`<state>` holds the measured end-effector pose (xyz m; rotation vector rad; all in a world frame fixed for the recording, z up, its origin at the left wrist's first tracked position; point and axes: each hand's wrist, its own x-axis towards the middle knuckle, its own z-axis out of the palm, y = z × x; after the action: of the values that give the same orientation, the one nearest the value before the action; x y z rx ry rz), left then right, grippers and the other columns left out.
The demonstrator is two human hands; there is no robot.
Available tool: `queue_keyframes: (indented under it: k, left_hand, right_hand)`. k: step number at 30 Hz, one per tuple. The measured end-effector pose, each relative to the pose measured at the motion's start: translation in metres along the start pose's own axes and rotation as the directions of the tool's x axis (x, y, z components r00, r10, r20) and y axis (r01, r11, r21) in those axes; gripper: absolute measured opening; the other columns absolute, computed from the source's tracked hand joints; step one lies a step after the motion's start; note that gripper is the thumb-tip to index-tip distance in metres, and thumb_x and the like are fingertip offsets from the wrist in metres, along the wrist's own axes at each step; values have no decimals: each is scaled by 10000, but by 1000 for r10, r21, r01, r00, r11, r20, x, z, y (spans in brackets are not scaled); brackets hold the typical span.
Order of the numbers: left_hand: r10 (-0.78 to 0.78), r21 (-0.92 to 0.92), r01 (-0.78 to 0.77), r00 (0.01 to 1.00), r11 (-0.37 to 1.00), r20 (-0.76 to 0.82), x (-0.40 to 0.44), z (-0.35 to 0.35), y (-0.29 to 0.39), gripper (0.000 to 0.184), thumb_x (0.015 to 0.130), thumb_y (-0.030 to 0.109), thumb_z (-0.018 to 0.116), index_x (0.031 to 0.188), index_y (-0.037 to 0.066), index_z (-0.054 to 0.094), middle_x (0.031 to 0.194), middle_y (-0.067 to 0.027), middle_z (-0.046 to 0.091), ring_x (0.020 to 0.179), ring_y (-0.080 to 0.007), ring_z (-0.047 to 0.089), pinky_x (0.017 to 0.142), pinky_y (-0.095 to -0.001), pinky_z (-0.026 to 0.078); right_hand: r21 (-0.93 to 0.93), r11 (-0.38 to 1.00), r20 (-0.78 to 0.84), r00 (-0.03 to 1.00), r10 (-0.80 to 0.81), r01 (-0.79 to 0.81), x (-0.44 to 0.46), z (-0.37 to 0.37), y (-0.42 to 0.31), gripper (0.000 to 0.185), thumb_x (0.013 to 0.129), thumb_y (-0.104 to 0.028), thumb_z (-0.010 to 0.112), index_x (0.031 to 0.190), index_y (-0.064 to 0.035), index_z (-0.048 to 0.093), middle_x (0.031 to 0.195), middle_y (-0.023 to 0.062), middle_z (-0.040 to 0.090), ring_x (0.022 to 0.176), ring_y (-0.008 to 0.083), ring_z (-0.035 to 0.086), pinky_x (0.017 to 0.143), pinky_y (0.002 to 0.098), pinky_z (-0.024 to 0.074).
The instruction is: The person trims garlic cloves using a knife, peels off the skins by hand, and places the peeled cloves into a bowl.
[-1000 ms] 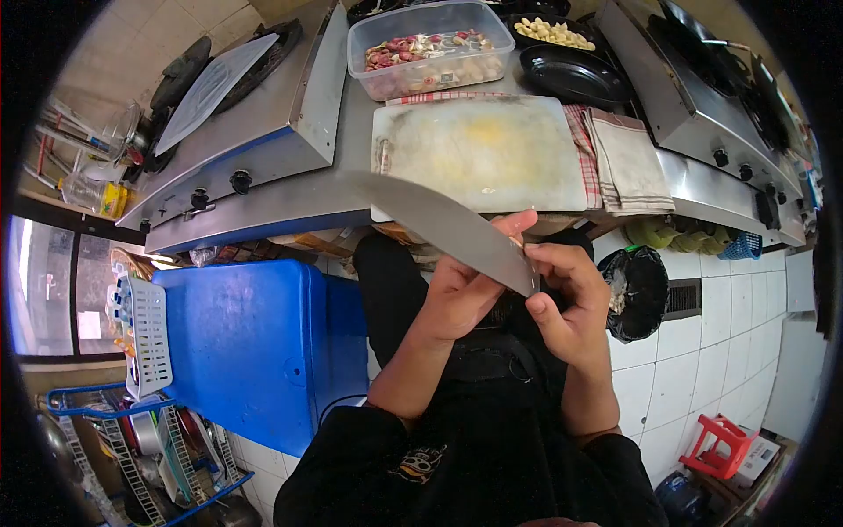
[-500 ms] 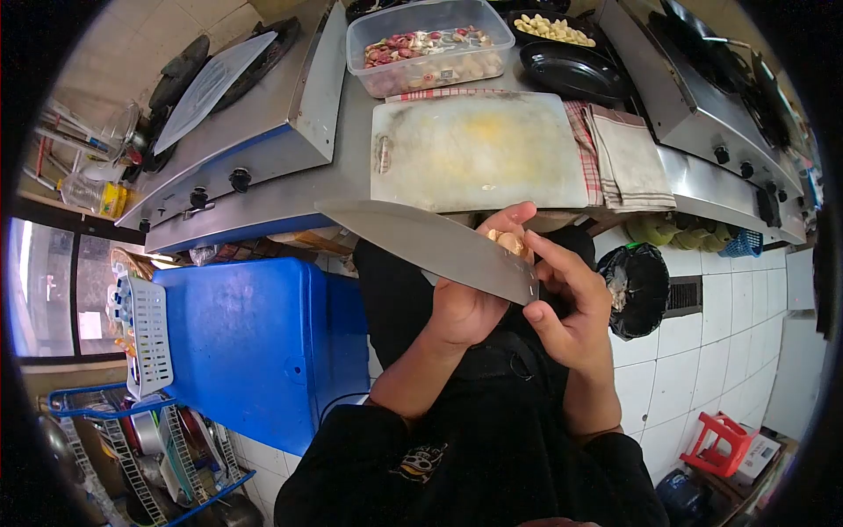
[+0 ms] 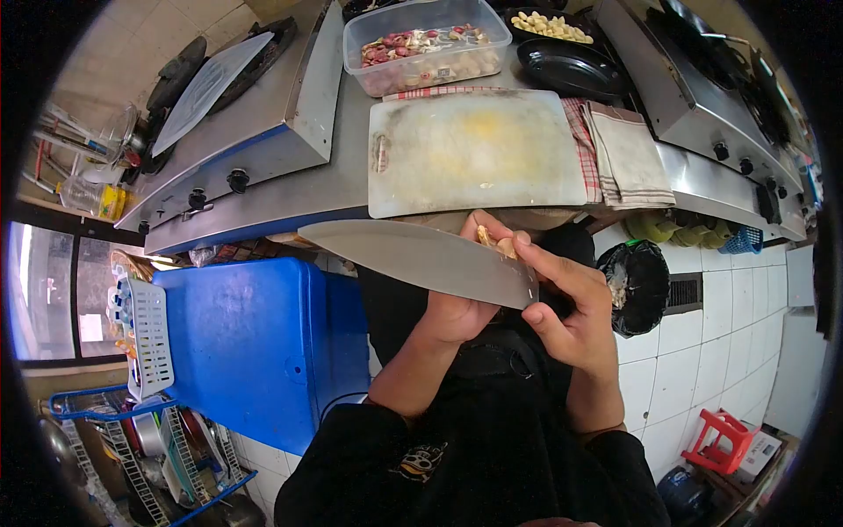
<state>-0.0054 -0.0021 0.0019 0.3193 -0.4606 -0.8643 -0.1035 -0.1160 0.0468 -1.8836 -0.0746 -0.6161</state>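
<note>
Above my lap, in the head view, a broad kitchen knife (image 3: 404, 261) points its tip to the left. My right hand (image 3: 575, 307) grips it at the heel end; the handle is hidden. My left hand (image 3: 461, 312) is partly behind the blade, with its fingertips closed around garlic (image 3: 498, 244) in papery skin. My right index finger reaches to the garlic too. Just beyond the hands lies a white cutting board (image 3: 479, 158) with yellowish stains and small scraps on it.
A clear plastic container (image 3: 430, 70) of shallots and garlic stands behind the board. Beside it are peeled garlic cloves (image 3: 551, 28) on a black dish and another black dish (image 3: 572, 70). A blue box (image 3: 237, 342) stands left, a black-lined bin (image 3: 645, 290) right.
The knife has swung slightly, its tip moving left and down. My left hand has shifted a little left and its fingers have curled more around the garlic.
</note>
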Motion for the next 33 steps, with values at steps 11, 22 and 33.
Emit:
queue_keyframes:
  k: [11,22,33]
  left_hand:
    - [44,91,-43,999,995,1,-1,4,-1,329,927,306,532,1095,55,401,1018,-87,527,874,-152,542,776,-278,452]
    - [-114,174,105,993,979,43,4,-5,11,186,929,173,510,1056,57,439,905,-57,499,808,-130,480,679,-240,392]
    - [148,613,-147,988,776,50,4,-4,6,224,869,146,650,973,-27,552,895,-80,573,795,-112,558,708,-249,460]
  right_hand:
    - [-99,992,-80,993,-91,83,-4,11,5,477,806,-252,688,1196,2,581,729,117,556,591,197,489,583,261,424]
    - [379,919,-135,975,176,-113,-18,16,18,536,917,-448,521,1074,55,619,696,54,568,486,81,450,418,202,331]
    - [644,718,-31,929,370,-265,-22,14,19,560,941,-458,466,967,84,604,652,51,522,459,73,430,420,193,340]
